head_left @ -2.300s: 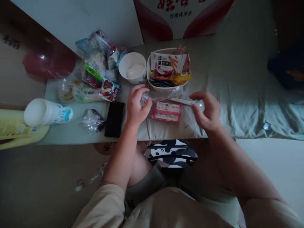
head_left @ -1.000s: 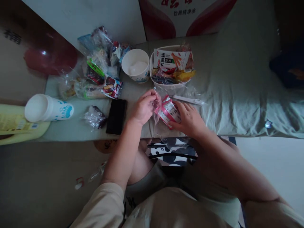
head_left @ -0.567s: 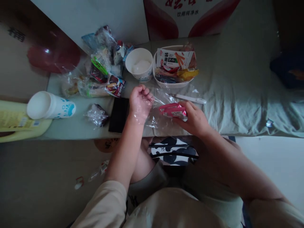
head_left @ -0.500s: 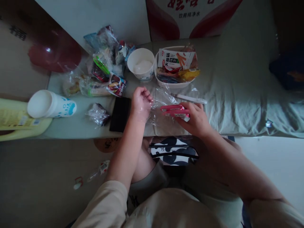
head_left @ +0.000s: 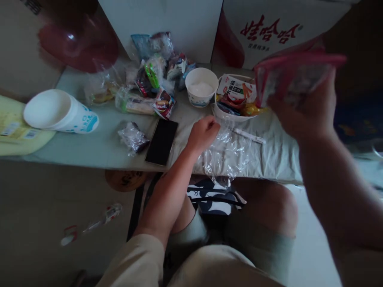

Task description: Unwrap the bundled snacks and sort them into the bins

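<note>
My left hand [head_left: 204, 133] is closed in a fist at the top of a crumpled clear plastic bag [head_left: 227, 153], gripping it. The bag hangs over the front edge of the cloth-covered surface. Raised high on the right, close to the camera, my right hand [head_left: 311, 107] is closed around pink packets [head_left: 299, 73], which are smeared by motion. A white plastic bowl [head_left: 221, 113] full of snack packets stands between the hands, farther back. Just in front of it lies a thin white wrapped stick [head_left: 249, 136]. A black phone [head_left: 161, 141] rests left of my left hand.
A paper bowl [head_left: 202, 87] with white contents stands behind. Several wrapped snacks [head_left: 152, 75] are heaped at the back left. Stacked paper cups [head_left: 60, 111] lie tilted by a yellow jug [head_left: 18, 131]. White cartons [head_left: 167, 20] line the back.
My right hand has lifted the pink packets up and to the right, away from the plastic bag. The bag now hangs limp from my left hand. The camera view has shifted.
</note>
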Demonstrator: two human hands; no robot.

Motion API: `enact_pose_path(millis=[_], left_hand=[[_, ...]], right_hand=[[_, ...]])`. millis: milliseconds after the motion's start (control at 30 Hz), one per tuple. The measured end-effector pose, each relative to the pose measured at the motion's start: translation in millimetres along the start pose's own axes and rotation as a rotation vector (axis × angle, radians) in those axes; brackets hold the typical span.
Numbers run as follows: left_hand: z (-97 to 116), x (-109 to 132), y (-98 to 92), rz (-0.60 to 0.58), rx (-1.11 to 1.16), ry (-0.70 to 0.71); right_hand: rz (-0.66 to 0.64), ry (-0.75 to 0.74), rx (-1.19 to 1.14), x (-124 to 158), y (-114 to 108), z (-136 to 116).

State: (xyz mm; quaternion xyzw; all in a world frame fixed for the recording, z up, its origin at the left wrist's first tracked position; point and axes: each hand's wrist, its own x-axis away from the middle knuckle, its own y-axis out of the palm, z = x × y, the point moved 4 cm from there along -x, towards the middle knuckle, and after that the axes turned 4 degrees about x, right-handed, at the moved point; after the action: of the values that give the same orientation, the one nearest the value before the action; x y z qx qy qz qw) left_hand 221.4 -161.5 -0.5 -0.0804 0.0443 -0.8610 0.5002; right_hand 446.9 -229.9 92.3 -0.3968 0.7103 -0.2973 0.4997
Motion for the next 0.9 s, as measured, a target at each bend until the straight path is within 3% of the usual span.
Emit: enact_pose_path(millis=[100, 167, 233, 333, 567, 700, 800, 900], left_hand=[[-2, 2, -1.6, -0.005, -0.007, 0.013], [-2, 1, -2.9, 0.011, -0.021, 0.025], [0, 0, -3.5, 0.021, -0.033, 0.027], [4, 1, -3.5, 0.012, -0.056, 0.029], [7, 3, -1.9, -0.017, -0.073, 0.019], [7, 2, -1.2, -0.023, -0.062, 0.031], [6, 2, -1.1, -0.031, -0.007, 0.027], [6, 2, -1.2, -0.043, 0.073, 0.015]], right_hand=[[-0.23, 0.053, 0.171, -67, 17, -6], [-0.418, 0.067, 0.329, -95, 39, -8], [-0.596, 0.058, 0.436, -109, 64, -4], [-0.684, 0.014, 0.49, -115, 91, 6], [-0.647, -0.097, 0.518, -96, 112, 8], [-0.624, -0.105, 0.5, -95, 103, -1], [-0.366, -0.123, 0.36, -87, 67, -21], [-0.034, -0.162, 0.116, -31, 26, -46]])
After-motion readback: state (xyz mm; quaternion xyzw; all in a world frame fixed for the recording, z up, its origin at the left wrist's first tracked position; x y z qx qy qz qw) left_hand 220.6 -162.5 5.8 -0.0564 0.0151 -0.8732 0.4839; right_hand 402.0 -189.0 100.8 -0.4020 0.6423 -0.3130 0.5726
